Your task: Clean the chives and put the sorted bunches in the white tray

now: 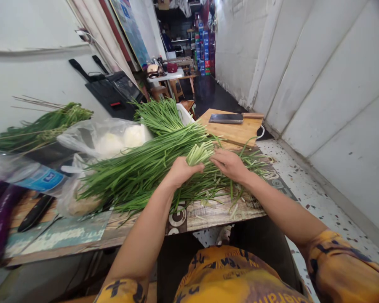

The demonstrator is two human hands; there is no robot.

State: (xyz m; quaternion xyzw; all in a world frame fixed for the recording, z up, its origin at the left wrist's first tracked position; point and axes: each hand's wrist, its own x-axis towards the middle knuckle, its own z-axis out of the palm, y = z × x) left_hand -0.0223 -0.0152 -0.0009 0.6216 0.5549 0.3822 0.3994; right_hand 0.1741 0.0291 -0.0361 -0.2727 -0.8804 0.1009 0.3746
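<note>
My left hand point(183, 170) is closed around a bundle of garlic chives point(199, 152), its pale cut ends pointing right. At those ends, the bent fingers of my right hand point(229, 163) are pressed together; what they pinch, if anything, is too small to make out. A long pile of green chives point(135, 164) lies across the table to the left of and under my hands. Loose trimmings and stray leaves point(205, 202) are scattered below and to the right of them. More chives point(159, 115) stand in a white container behind the pile.
A cleaver point(225, 118) rests on a wooden cutting board point(205, 120) at the back right. Purple eggplants point(6, 214), a black-handled knife point(36, 213), a plastic bottle point(41, 179) and a clear bag point(85, 136) with white contents occupy the left side. The table's front edge point(139, 232) lies near me.
</note>
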